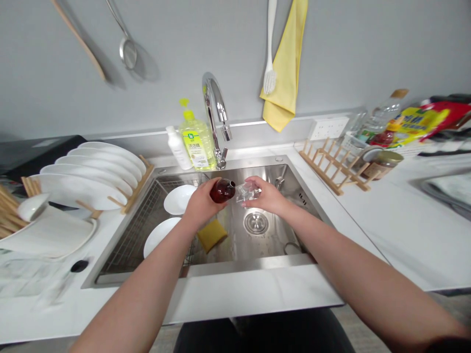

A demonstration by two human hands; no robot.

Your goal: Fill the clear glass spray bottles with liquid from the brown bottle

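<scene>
Bottle point(221, 191) is tilting above the sink point(235, 250), long axis and mouth pointing toward two o'clock. Left hand point(202, 203) is gripping it at its two o'clock; right hand point(268, 196) is holding a clear object point(244, 192) at nine.

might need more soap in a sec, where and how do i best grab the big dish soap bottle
Probably best by its body, below the pump, coming from the front over the sink. The dish soap bottle stands upright with its label facing you, while the white bottle crowds its left and the faucet its right.
</scene>
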